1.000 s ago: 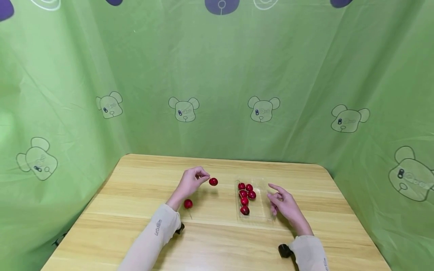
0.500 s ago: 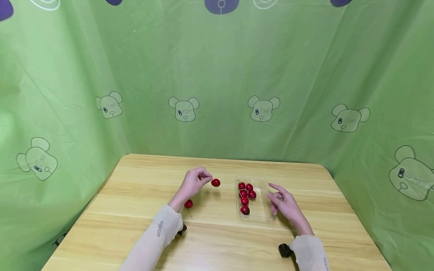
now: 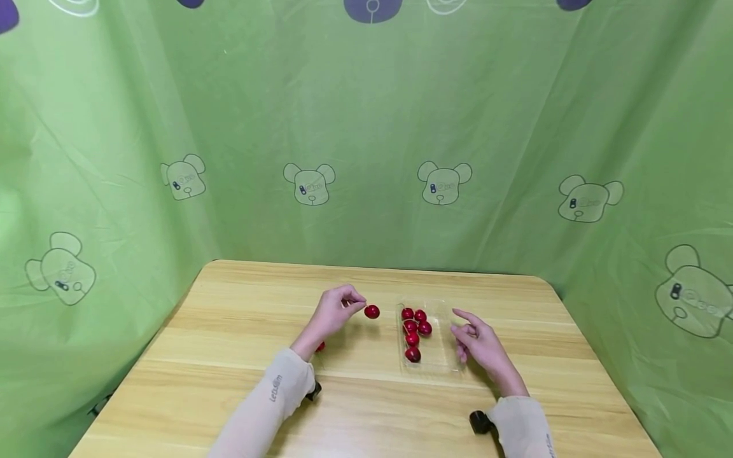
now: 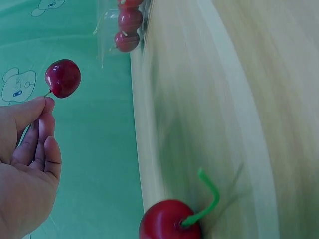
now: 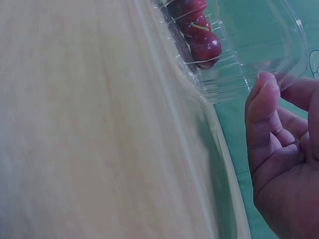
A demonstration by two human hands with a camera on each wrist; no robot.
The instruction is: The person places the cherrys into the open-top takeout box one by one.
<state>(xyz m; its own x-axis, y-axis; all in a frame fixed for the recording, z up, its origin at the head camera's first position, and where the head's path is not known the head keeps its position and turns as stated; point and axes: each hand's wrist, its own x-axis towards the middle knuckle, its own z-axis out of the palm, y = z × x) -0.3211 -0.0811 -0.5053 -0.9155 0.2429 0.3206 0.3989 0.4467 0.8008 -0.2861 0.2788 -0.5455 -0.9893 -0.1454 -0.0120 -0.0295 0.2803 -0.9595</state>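
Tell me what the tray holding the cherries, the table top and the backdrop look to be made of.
Tray: thin clear plastic, glossy; the wood shows through it and its wall is ribbed in the right wrist view.
Table: pale wood or wood-look laminate, smooth, with straight grain lines; which one is unclear.
Backdrop: green sheet printed with bears, likely thin plastic or cloth; it hangs in creases with a faint sheen.

Glossy red cherries [image 3: 414,331] sit in a clear plastic tray [image 3: 443,359] on a smooth wood-grain table [image 3: 229,331].
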